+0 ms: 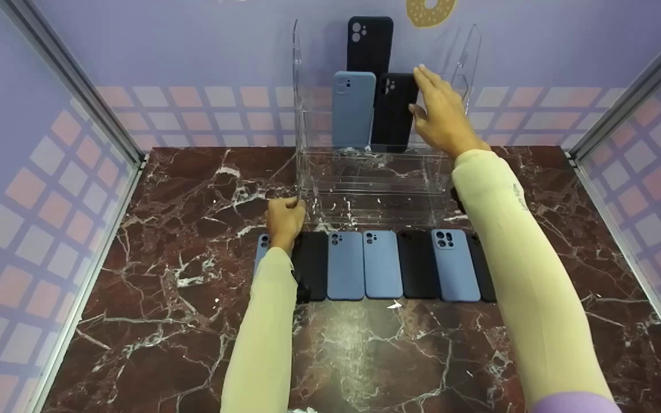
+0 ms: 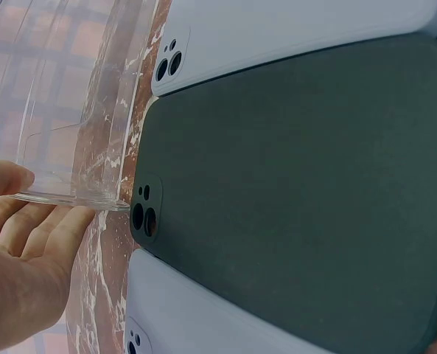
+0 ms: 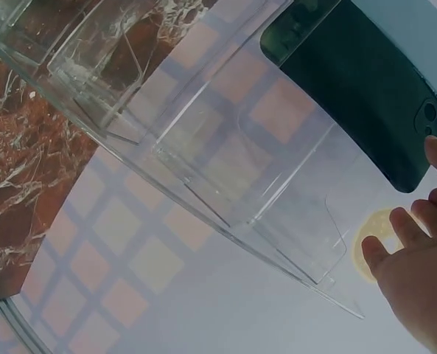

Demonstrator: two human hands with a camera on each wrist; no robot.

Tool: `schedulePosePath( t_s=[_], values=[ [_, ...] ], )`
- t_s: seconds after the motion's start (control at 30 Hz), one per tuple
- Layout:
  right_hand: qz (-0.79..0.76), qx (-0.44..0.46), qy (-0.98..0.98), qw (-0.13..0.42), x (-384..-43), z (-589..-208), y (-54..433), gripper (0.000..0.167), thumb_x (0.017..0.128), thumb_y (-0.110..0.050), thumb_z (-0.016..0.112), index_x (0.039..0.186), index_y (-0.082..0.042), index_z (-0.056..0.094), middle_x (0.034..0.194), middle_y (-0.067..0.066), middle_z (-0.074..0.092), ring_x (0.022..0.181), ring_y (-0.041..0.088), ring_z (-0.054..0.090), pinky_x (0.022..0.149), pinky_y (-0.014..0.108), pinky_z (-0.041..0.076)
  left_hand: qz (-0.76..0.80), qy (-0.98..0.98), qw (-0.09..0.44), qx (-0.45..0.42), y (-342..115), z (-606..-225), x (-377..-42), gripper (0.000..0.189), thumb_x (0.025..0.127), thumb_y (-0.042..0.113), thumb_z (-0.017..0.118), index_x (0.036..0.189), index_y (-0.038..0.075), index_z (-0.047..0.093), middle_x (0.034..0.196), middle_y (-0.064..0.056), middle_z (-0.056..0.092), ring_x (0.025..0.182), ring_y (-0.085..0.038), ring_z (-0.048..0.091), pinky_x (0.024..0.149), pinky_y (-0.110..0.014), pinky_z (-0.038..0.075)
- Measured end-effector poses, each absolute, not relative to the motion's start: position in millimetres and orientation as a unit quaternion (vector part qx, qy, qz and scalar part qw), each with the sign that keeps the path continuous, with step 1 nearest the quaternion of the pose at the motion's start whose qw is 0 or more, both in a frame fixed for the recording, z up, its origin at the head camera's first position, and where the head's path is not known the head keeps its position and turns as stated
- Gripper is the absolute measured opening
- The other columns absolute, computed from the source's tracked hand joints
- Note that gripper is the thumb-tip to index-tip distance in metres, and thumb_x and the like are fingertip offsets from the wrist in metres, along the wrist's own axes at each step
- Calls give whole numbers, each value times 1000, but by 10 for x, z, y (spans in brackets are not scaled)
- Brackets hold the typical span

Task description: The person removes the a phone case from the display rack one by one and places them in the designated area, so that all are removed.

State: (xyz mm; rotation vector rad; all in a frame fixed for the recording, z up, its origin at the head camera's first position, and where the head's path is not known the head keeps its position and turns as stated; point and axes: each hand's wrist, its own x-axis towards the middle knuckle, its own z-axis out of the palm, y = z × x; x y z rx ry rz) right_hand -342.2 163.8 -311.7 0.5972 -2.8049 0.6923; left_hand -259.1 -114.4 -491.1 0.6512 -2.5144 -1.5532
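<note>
A clear acrylic tiered stand (image 1: 298, 109) holds a light blue phone case (image 1: 353, 109) and a black phone case (image 1: 393, 117) side by side, with another black phone case (image 1: 369, 43) on the tier above. My left hand (image 1: 284, 221) pinches the lower front edge of the stand's left side panel; thumb and fingers lie on either side of it in the left wrist view. My right hand (image 1: 442, 117) is at the right edge of the lower black case, its fingers mostly straight. In the right wrist view the thumb overlaps that case (image 3: 373, 96) near its camera cutout; whether it touches is unclear.
In front of the stand, a row of blue and black phone cases (image 1: 383, 264) lies on the dark red marbled table (image 1: 193, 344). My arms partly cover the row's ends. Purple patterned panels (image 1: 216, 51) rise behind and at both sides.
</note>
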Motion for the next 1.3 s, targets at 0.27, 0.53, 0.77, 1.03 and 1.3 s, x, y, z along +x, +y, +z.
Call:
schedulePosePath(
  t_s=[0.27, 0.53, 0.77, 1.03, 1.3],
  values=[
    [239, 203, -943, 117, -3423, -3137, 1613, 58, 102, -8, 53, 156, 0, 33, 157, 20, 38, 143, 39, 35, 118, 55, 23, -509, -832, 70, 209, -1136, -4927, -2580, 23, 93, 18, 68, 110, 10, 80, 121, -8, 72, 113, -29, 65, 100, -44, 46],
    [240, 213, -932, 171, -3410, -3163, 1595, 50, 103, -9, 54, 151, 4, 42, 142, 21, 45, 130, 37, 45, 113, 46, 33, -510, -831, 73, 210, -1128, -4942, -2586, 24, 91, 18, 69, 111, 10, 79, 120, -8, 73, 115, -31, 65, 101, -45, 46],
    [275, 223, -907, 228, -3393, -3200, 1603, 34, 102, -4, 55, 133, 9, 60, 128, 23, 51, 119, 33, 54, 106, 37, 43, -514, -829, 69, 211, -1115, -4937, -2583, 24, 92, 19, 69, 111, 10, 79, 118, -8, 74, 113, -31, 65, 99, -45, 47],
    [357, 203, -860, 304, -3397, -3278, 1651, 21, 92, 10, 65, 110, 6, 74, 107, 24, 64, 100, 32, 66, 91, 37, 54, -523, -825, 65, 204, -1098, -4930, -2590, 22, 95, 16, 68, 112, 8, 79, 107, -10, 76, 103, -28, 69, 95, -44, 50],
    [367, 196, -845, 336, -3374, -3323, 1708, 16, 87, 12, 69, 99, 6, 76, 97, 23, 66, 92, 32, 69, 88, 38, 52, -529, -820, 52, 213, -1105, -4918, -2582, 23, 96, 17, 66, 114, 7, 78, 101, -11, 76, 95, -26, 69, 92, -43, 51]
  ],
)
